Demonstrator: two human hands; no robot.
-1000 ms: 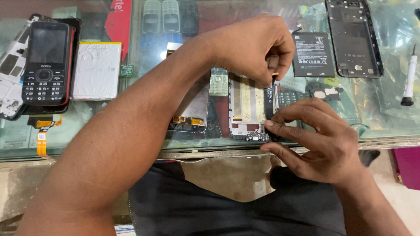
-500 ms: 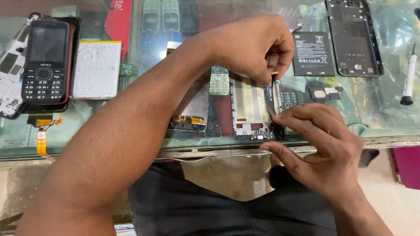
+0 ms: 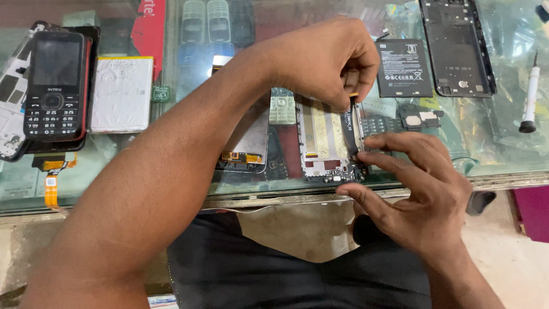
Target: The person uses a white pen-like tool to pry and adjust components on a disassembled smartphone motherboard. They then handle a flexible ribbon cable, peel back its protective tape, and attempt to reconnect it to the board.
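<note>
An opened smartphone frame (image 3: 327,140) lies on the glass counter (image 3: 143,171) near its front edge, its inside facing up. My left hand (image 3: 326,60) reaches across from the left and pinches a thin black flex strip (image 3: 353,123) at the frame's upper right edge. My right hand (image 3: 420,189) rests on the frame's right side, with its fingertips pressing the strip's lower part down. Most of the frame's top is hidden under my left hand.
A black keypad phone (image 3: 54,86) and a white battery (image 3: 122,93) lie at the left. A black battery (image 3: 403,67), a black phone back cover (image 3: 456,46) and a white-handled screwdriver (image 3: 529,97) lie at the right. An orange flex cable (image 3: 51,186) lies at the front left.
My right hand's fingers have spread out and slid down along the strip. My left hand stays pinched at the strip's top.
</note>
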